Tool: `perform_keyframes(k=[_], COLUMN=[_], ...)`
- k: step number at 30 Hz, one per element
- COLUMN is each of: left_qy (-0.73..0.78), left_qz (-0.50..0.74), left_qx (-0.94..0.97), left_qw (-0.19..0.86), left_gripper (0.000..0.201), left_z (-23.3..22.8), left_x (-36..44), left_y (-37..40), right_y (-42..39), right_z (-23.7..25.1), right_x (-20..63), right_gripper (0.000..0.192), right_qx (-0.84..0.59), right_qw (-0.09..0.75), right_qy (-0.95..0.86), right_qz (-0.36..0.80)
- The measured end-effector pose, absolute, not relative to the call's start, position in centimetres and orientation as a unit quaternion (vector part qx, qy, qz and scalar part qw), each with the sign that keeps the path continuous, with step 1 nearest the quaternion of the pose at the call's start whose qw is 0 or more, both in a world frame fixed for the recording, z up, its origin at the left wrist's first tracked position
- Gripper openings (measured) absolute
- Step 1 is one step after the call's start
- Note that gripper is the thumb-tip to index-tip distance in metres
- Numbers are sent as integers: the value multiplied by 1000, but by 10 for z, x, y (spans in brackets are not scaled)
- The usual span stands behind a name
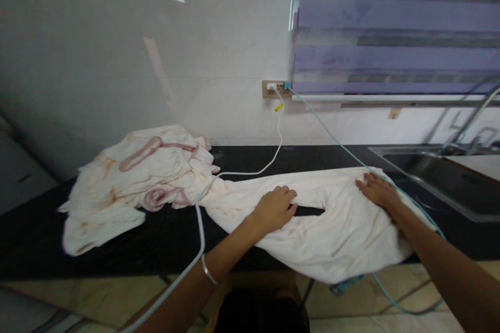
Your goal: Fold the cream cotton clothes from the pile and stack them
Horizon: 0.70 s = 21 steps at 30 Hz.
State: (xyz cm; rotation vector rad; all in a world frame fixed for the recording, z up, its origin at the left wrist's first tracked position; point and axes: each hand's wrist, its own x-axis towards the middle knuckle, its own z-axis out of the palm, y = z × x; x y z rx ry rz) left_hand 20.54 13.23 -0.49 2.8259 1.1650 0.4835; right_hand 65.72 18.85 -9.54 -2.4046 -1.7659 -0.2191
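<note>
White cloth trousers (pixel 332 239) lie spread on the black countertop, their legs stretching left and a dark gap showing between them. My left hand (pixel 275 208) rests on the legs near that gap, fingers slightly bent and apart, gripping nothing. Farther right, my right hand (pixel 377 190) lies flat with spread fingers on the wide upper end of the trousers. The lower front edge of the cloth hangs over the counter's edge. Beyond the ends of the legs is a crumpled white garment (pixel 128 187) with pink trim and brownish stains.
A white cord (pixel 250 173) runs from the wall outlet (pixel 269 89) across the garments and past my left forearm. A teal cord (pixel 332 138) crosses the right end of the trousers and droops below the black countertop (pixel 156 250). At right is a steel sink (pixel 441 182).
</note>
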Motion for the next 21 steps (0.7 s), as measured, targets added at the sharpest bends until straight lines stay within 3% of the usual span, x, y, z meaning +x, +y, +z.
perform_keyframes(k=[6, 11, 16, 21], left_qy=[458, 524, 499, 553], left_qz=[174, 129, 96, 110], left_qx=[872, 840, 861, 826], left_qw=[-15, -64, -15, 15], left_gripper=[36, 20, 16, 34], left_z=[-25, -15, -10, -12], left_x=[171, 157, 144, 117], left_y=[172, 177, 186, 194], right_y=[189, 190, 193, 194], right_z=[-98, -102, -106, -108], right_x=[661, 665, 671, 676], right_gripper=[78, 78, 77, 76], right_qx=[-781, -777, -773, -758], right_qw=[88, 97, 107, 132], right_qy=[-613, -617, -620, -632], right_qz=[-79, -80, -83, -88])
